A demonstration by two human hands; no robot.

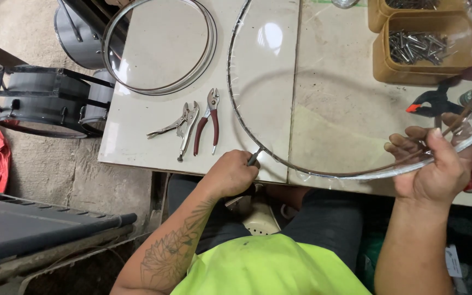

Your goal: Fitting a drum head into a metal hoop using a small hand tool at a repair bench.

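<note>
Our right hand (435, 169) clamps the large clear drumhead with metal hoop (301, 164) at its near right edge. Our left hand (233, 173) pinches a small dark tool (254, 158) against the hoop, over the white bench (137, 131).

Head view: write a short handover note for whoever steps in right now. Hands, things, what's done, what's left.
Left hand: closed on a small dark-handled tool, tip at the large hoop's near rim.
Right hand: grips the hoop with its clear film, tilted over the table.
Nearby: locking pliers, red-handled pliers, second hoop, tubs of metal fasteners.
Done or left: cannot tell from this view.
</note>
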